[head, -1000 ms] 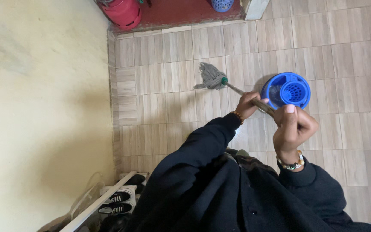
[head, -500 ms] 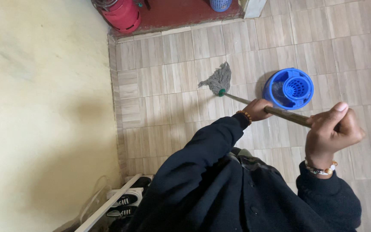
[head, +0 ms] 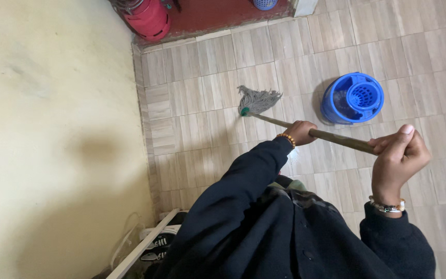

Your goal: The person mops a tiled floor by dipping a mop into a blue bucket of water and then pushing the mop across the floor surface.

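Both hands clenched on grey string mop [head: 256,101] with wooden handle: left hand [head: 301,133] low to steer, right hand [head: 398,157] high for leverage. Blue plastic wringer bucket [head: 352,98] stands nearby.

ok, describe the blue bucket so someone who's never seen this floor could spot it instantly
Start from the yellow wall on the left and cross the pale tiled floor to the right, past the grey mop head. The blue bucket stands on the tiles just beyond the mop handle held in both hands. It is the only round blue thing there with a perforated wringer basket in its top.
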